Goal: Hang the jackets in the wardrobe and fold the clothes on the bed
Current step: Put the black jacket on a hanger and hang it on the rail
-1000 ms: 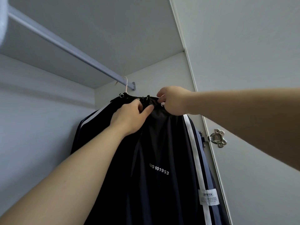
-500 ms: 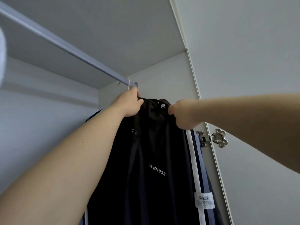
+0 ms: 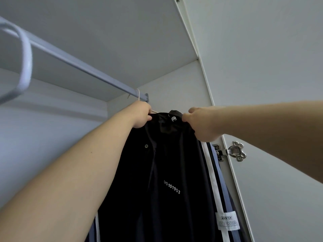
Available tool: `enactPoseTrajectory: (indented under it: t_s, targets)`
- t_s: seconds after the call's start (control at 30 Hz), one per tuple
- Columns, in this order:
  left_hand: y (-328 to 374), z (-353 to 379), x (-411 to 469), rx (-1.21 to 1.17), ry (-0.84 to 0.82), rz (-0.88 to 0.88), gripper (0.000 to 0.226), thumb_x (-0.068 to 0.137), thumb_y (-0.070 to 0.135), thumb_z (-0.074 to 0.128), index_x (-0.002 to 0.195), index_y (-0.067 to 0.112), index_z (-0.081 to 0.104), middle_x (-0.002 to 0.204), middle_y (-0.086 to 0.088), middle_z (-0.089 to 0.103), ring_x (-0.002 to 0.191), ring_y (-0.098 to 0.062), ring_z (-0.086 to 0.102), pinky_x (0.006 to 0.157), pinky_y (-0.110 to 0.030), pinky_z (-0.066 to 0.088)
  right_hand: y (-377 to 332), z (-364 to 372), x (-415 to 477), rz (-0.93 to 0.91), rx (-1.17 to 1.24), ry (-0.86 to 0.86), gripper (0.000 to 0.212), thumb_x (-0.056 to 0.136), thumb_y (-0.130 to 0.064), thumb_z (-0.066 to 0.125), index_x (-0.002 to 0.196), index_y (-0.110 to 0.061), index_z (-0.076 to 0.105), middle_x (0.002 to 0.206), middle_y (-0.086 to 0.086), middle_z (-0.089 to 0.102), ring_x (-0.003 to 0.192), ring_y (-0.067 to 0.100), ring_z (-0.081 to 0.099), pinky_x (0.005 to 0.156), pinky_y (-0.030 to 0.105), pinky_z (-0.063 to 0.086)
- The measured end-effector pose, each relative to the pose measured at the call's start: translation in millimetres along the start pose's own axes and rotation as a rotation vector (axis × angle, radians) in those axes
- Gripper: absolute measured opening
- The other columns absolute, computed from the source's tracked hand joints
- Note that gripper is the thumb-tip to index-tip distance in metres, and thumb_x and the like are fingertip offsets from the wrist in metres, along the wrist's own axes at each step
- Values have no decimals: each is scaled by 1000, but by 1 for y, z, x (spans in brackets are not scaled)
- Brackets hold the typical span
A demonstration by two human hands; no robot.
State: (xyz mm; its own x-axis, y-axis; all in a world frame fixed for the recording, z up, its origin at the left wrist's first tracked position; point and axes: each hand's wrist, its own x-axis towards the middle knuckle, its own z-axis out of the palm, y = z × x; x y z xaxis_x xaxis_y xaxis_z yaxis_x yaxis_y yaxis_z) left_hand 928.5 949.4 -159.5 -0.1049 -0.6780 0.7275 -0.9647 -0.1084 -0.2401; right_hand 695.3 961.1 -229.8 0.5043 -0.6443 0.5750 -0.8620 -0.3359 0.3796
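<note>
Black fabric fills the middle of the view: a dark jacket (image 3: pixel 167 180) hangs from a thin pale hanger (image 3: pixel 138 95) whose hook loops over the grey rail (image 3: pixel 78 64) at its far right end, close to the wardrobe's side wall (image 3: pixel 178 89). My left hand (image 3: pixel 140 116) is closed around the jacket's left shoulder right under the hook, fingers pinched onto cloth and the hanger wire. My right hand (image 3: pixel 201 125) is clenched on the opposite shoulder, knuckles toward me, the fabric bunched in its grip. Between the two hands the collar stands up, with a silver snap button (image 3: pixel 173 118) catching the light. More snaps run down the front edge below my left wrist. White lettering (image 3: pixel 172 186) reading "UG101953" sits across the chest. Down the jacket's right side runs a white stripe (image 3: pixel 212 175), next to a blue panel; a white label (image 3: pixel 227 220) is sewn low on that stripe. Just right of the garment, a metal hinge (image 3: pixel 230 151) joins the cabinet frame to the open door (image 3: pixel 271 84). Above everything is the underside of a white shelf (image 3: pixel 104 32). At the far left, blurred and very near the camera, a curved white hook (image 3: pixel 24 56) hangs over the same rail.
</note>
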Motion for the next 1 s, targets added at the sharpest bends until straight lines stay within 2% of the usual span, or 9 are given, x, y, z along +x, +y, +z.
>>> enactPoseTrajectory:
  t_s: [0.07, 0.17, 0.27, 0.5, 0.7, 0.83, 1.0]
  targets:
    - [-3, 1, 0, -32, 34, 11, 21, 99, 26, 65, 112, 9, 69, 110, -13, 63, 101, -32, 60, 78, -30, 40, -1, 2, 0, -21, 8, 20, 57, 88, -15, 46, 144, -20, 37, 125, 5, 46, 106, 34, 60, 80, 41, 54]
    - [-9, 3, -3, -102, 70, -22, 24, 98, 27, 67, 113, 9, 68, 114, -12, 66, 105, -31, 61, 86, -33, 46, -4, 3, -2, -57, -10, 24, 56, 87, -19, 46, 142, -25, 38, 129, 3, 46, 111, 33, 58, 85, 45, 54]
    - [-10, 9, -4, -147, 98, -51, 27, 99, 28, 65, 116, 7, 67, 118, -15, 66, 110, -33, 60, 88, -34, 45, -5, 5, -4, -75, -37, 15, 56, 87, -20, 47, 142, -26, 38, 129, 4, 47, 113, 33, 56, 91, 49, 52]
    - [-4, 18, -2, -103, 73, -55, 29, 102, 30, 59, 117, 6, 67, 118, -16, 66, 109, -36, 61, 91, -38, 49, -12, 9, -5, -131, -70, 48, 53, 89, -22, 48, 141, -27, 40, 131, 5, 46, 119, 31, 52, 96, 49, 47]
    - [-11, 15, -3, -109, 111, -64, 34, 99, 36, 63, 125, 14, 66, 127, -11, 66, 118, -32, 60, 97, -38, 49, -19, 9, -4, -157, -94, 53, 53, 89, -21, 47, 142, -26, 41, 136, 5, 46, 122, 29, 51, 98, 49, 46]
    - [-14, 12, -7, -52, 105, -88, 31, 98, 44, 62, 115, 18, 69, 114, -9, 68, 105, -32, 62, 88, -39, 51, -23, 7, -6, -172, -94, 79, 54, 91, -20, 47, 144, -26, 39, 136, 5, 45, 123, 29, 50, 99, 48, 45]
    - [-15, 12, -10, -36, 129, -92, 23, 97, 45, 62, 105, 24, 69, 107, -3, 68, 100, -27, 61, 80, -35, 48, -25, 9, -7, -178, -106, 72, 52, 91, -21, 46, 143, -26, 40, 137, 5, 45, 124, 28, 49, 99, 48, 45]
